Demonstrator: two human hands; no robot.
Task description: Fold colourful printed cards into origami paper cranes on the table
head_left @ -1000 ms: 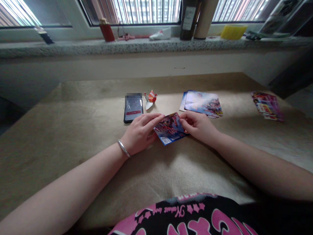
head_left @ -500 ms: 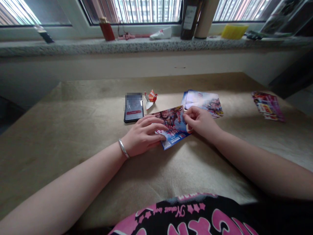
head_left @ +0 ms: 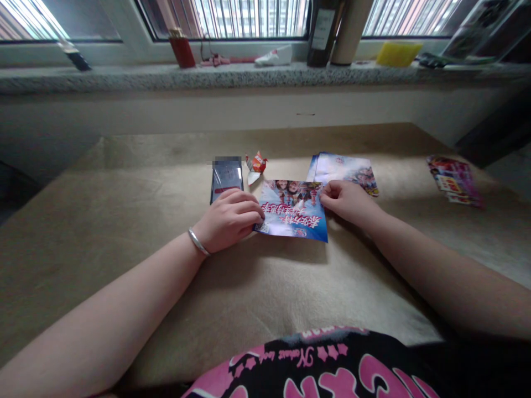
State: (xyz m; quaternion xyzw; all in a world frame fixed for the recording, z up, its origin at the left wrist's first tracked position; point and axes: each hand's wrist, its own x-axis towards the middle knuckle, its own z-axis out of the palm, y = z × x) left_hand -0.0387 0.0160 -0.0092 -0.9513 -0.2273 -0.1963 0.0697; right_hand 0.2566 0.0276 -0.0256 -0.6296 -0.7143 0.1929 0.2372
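Observation:
A blue printed flyer (head_left: pixel 293 210) lies unfolded and flat on the tan table cover (head_left: pixel 124 210). My left hand (head_left: pixel 228 218), with a silver bracelet at the wrist, has its curled fingers gripping the flyer's left edge. My right hand (head_left: pixel 346 200) pinches the flyer's upper right corner. A black phone (head_left: pixel 226 176) lies just beyond my left hand, and a small red and white folded paper crane (head_left: pixel 255 166) sits beside it.
A stack of similar flyers (head_left: pixel 344 167) lies beyond my right hand. More coloured leaflets (head_left: pixel 454 179) rest at the far right. The stone windowsill (head_left: pixel 124 77) holds a red cup (head_left: pixel 182 51), a dark bottle (head_left: pixel 321 30) and a yellow pad (head_left: pixel 396 54).
The flyer was folded and held between both hands; now it is opened out and laid flat, with my hands moved apart to its left edge and right corner.

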